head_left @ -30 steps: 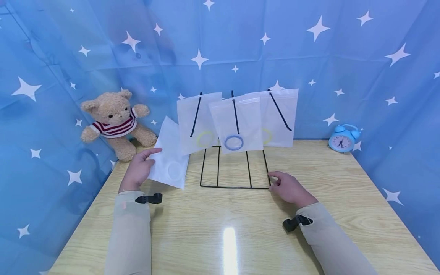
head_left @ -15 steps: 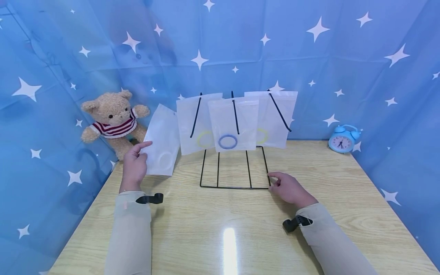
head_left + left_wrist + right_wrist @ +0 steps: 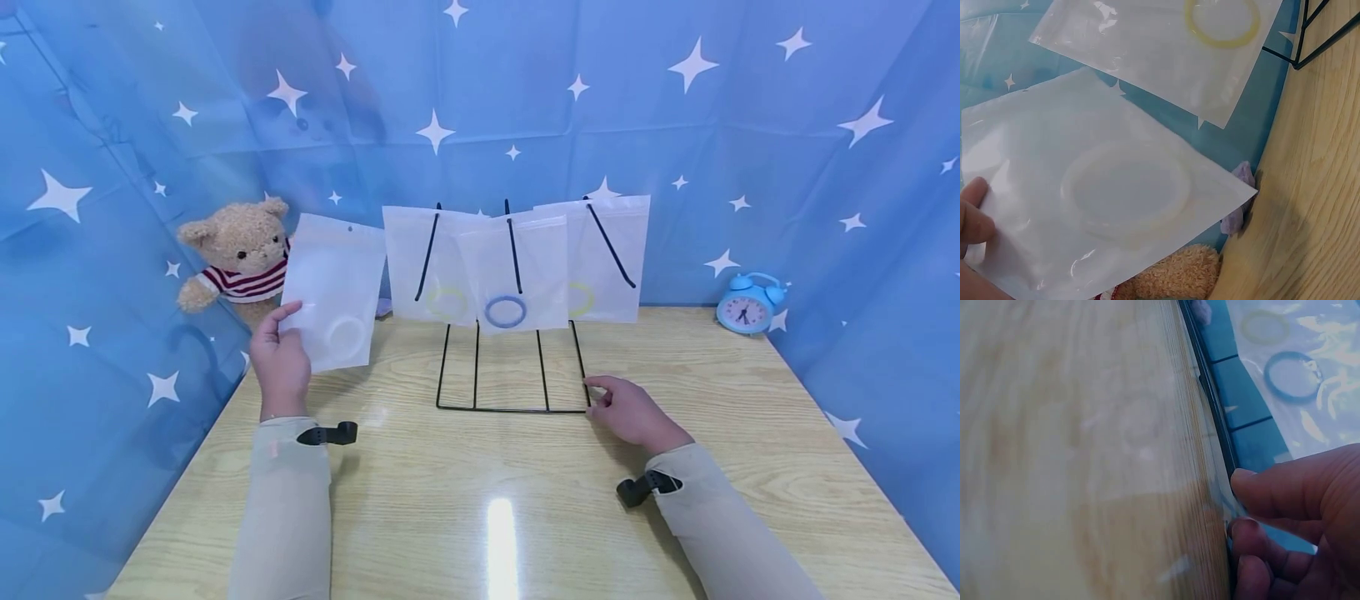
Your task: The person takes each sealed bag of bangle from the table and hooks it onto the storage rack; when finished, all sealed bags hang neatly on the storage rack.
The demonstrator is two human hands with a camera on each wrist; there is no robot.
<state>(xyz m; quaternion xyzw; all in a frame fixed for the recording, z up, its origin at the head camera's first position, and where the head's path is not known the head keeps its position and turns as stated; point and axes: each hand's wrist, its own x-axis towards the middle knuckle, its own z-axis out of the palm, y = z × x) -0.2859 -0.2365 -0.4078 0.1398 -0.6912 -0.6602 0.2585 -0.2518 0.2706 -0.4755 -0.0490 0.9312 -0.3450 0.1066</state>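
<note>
My left hand (image 3: pixel 281 362) pinches the left edge of a whitish zip bag (image 3: pixel 333 275), lifted off the table. A small hole shows near the bag's top edge, and a pale ring (image 3: pixel 1125 187) inside it shows in the left wrist view. My right hand (image 3: pixel 630 411) grips the front right corner of a black wire display rack (image 3: pixel 517 409), thumb and fingers about the wire. On its prongs hang three similar bags: the left bag (image 3: pixel 408 267) with a yellow ring, the front middle bag (image 3: pixel 540 275) with a blue ring (image 3: pixel 505 312), and the right bag (image 3: pixel 615 292) with a yellow ring.
A teddy bear (image 3: pixel 258 282) in a striped top sits at the back left, partly behind the lifted bag. Near the bag's lower right edge lies a small purple thing (image 3: pixel 384 307). A blue alarm clock (image 3: pixel 746 310) stands at the back right. A starry curtain (image 3: pixel 637 67) closes off the back.
My left hand has moved the loose bag left and up, away from the rack, and turned its face toward the head camera. The hanging bags sway slightly. My right hand stays on the rack.
</note>
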